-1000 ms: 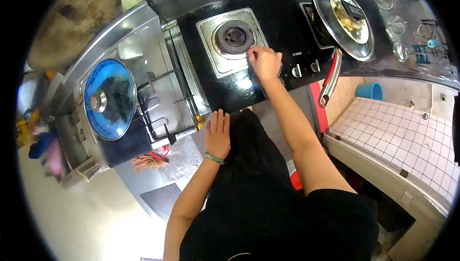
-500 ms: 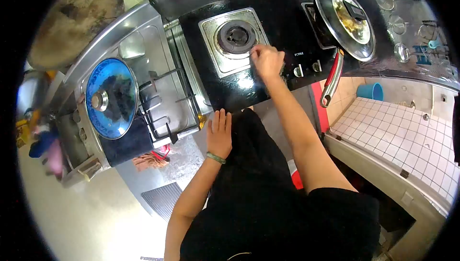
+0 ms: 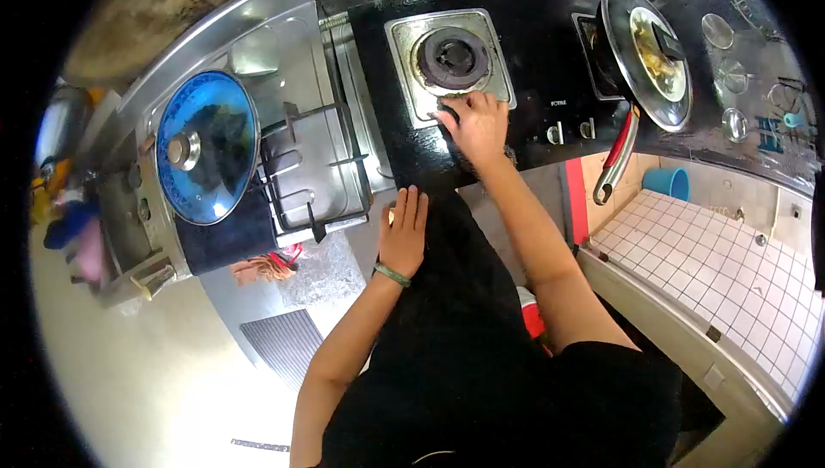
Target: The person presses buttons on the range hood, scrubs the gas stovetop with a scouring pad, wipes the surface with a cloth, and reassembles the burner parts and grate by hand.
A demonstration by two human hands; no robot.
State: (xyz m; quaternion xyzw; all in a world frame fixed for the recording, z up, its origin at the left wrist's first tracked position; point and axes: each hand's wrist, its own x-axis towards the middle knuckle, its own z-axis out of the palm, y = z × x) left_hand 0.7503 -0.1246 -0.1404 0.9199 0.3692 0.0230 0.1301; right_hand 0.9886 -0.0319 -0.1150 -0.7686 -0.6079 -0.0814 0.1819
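My right hand (image 3: 481, 131) is over the front edge of the square metal tray (image 3: 411, 88) around the gas burner (image 3: 455, 57). Its thumb and fingers are closed around a small dark piece (image 3: 446, 112), too little of which shows to name. My left hand (image 3: 402, 240) lies flat with fingers stretched at the front edge of the black stove top (image 3: 537, 51), holding nothing. A green bracelet (image 3: 392, 275) circles the left wrist.
A frying pan with a red and steel handle (image 3: 620, 150) and a glass lid (image 3: 614, 21) sits at right. On the left, a blue pan under a glass lid (image 3: 215, 146) stands by a steel hob (image 3: 339, 137). Glasses (image 3: 718, 31) stand far right.
My right hand has shifted left and towards me across the tray, from the burner's right side to the front edge. The view has turned slightly. My left hand stays at the stove's edge.
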